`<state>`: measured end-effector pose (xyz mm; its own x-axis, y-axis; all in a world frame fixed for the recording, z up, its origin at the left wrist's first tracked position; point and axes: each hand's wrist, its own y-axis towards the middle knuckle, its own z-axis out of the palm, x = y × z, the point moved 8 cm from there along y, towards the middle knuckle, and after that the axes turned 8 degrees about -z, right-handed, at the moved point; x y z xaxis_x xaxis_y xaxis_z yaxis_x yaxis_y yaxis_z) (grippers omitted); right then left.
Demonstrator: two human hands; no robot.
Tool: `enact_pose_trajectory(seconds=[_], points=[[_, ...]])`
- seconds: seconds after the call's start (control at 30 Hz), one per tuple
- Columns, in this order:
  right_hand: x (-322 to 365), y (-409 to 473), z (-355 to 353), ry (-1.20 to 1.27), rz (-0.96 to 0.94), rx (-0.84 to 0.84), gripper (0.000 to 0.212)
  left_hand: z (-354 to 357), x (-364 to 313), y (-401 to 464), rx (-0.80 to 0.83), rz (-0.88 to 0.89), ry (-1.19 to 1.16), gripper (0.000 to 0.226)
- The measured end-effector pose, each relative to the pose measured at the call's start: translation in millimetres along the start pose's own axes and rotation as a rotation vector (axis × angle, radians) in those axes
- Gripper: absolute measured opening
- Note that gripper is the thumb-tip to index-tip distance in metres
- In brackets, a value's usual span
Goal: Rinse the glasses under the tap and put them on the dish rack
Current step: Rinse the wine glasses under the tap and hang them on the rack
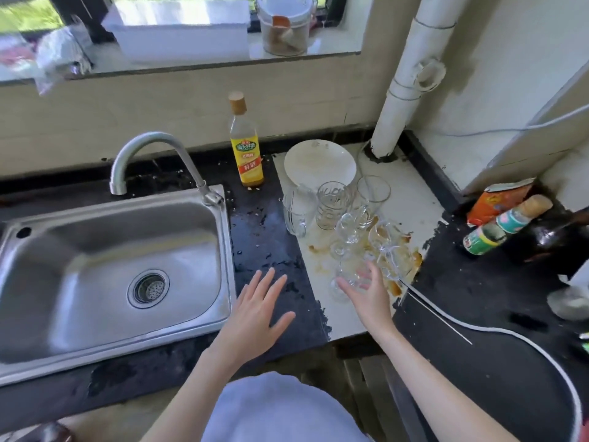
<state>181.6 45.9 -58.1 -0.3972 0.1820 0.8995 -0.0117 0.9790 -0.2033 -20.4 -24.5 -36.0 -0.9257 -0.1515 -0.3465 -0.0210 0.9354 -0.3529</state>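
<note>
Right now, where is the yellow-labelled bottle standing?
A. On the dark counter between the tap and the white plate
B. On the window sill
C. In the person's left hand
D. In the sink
A: the bottle stands upright on the dark counter, right of the tap and left of the plate; the left hand holds nothing.

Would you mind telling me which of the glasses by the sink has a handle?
The glass mug, leftmost of the group, beside the dark counter strip; its handle faces the camera, while the other glasses are plain tumblers or stemmed.
</note>
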Motion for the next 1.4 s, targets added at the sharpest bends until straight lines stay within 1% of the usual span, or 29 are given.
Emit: enact_pose_trajectory(seconds=[0.13, 0.23, 0.33, 0.4, 0.43, 0.5, 0.57, 0.63, 0.67, 0.73, 0.77, 0.8, 0.83, 0.87, 0.93, 0.97, 1.03, 1.13, 1.2, 1.27, 1.33, 1.4], points=[[14.4, 2.3, 12.2, -0.040, -0.064, 0.146, 0.071, 7.1, -11.9, 1.1, -0.023, -0.046, -0.094, 0.067], [42.1, 4.7, 35.1, 0.016, -0.104, 0.322, 0.065, 0.9, -9.3, -0.2, -0.083, -0.057, -0.210, 0.071], [81.4, 4.0, 69.1, 0.072, -0.165, 0.507, 0.049, -16.8, 5.2, -1.6, -0.166, -0.080, -0.493, 0.079], [105.4, 3.1, 96.8, 0.104, -0.203, 0.583, 0.043, -30.2, 23.9, -3.9, -0.234, -0.129, -0.683, 0.083], [113.7, 3.2, 108.1, 0.126, -0.210, 0.600, 0.040, -36.9, 31.8, -4.5, -0.271, -0.156, -0.762, 0.082], [129.3, 3.0, 133.8, 0.147, -0.239, 0.632, 0.037, -49.5, 53.2, -6.3, -0.360, -0.208, -0.901, 0.073], [143.4, 1.1, 166.0, 0.106, -0.275, 0.687, 0.044, -61.2, 79.9, -7.9, -0.432, -0.240, -0.997, 0.064], [153.9, 0.2, 197.8, 0.046, -0.293, 0.762, 0.064, -69.2, 108.7, -6.7, -0.461, -0.257, -1.065, 0.057], [157.3, 1.1, 213.9, 0.009, -0.294, 0.810, 0.070, -72.0, 124.5, -4.6, -0.462, -0.267, -1.085, 0.056], [162.5, 6.5, 245.5, -0.070, -0.282, 0.902, 0.074, -75.7, 156.4, 4.2, -0.428, -0.282, -1.091, 0.056], [165.8, 11.9, 258.6, -0.094, -0.271, 0.918, 0.078, -77.1, 171.3, 9.7, -0.404, -0.287, -1.092, 0.057], [166.5, 23.0, 270.2, -0.104, -0.255, 0.898, 0.080, -78.9, 185.9, 15.9, -0.388, -0.290, -1.097, 0.056], [167.7, 38.7, 279.1, -0.103, -0.239, 0.830, 0.077, -81.4, 200.2, 22.8, -0.382, -0.289, -1.103, 0.055], [167.8, 60.5, 284.2, -0.144, -0.247, 0.710, 0.070, -84.0, 213.6, 29.9, -0.379, -0.290, -1.103, 0.054], [167.6, 102.0, 287.3, -0.321, -0.301, 0.471, 0.059, -87.5, 236.2, 42.5, -0.376, -0.294, -1.106, 0.052], [166.2, 117.4, 290.7, -0.377, -0.297, 0.416, 0.060, -88.4, 245.3, 47.9, -0.376, -0.294, -1.108, 0.052], [158.5, 138.7, 300.9, -0.429, -0.246, 0.399, 0.062, -86.5, 259.1, 57.0, -0.362, -0.297, -1.109, 0.050], [148.0, 147.0, 313.0, -0.431, -0.236, 0.393, 0.045, -81.1, 271.4, 64.1, -0.368, -0.312, -1.101, 0.047], [143.9, 146.5, 310.9, -0.404, -0.249, 0.335, 0.042, -74.0, 276.5, 66.7, -0.374, -0.333, -1.108, 0.047], [139.4, 144.5, 307.7, -0.401, -0.289, 0.304, 0.043, -65.8, 278.9, 69.0, -0.363, -0.347, -1.110, 0.051], [137.4, 140.8, 307.4, -0.438, -0.355, 0.312, 0.042, -59.6, 279.8, 70.6, -0.347, -0.354, -1.116, 0.055], [139.3, 134.9, 311.9, -0.533, -0.480, 0.326, 0.041, -57.9, 280.3, 72.1, -0.330, -0.356, -1.121, 0.061]])
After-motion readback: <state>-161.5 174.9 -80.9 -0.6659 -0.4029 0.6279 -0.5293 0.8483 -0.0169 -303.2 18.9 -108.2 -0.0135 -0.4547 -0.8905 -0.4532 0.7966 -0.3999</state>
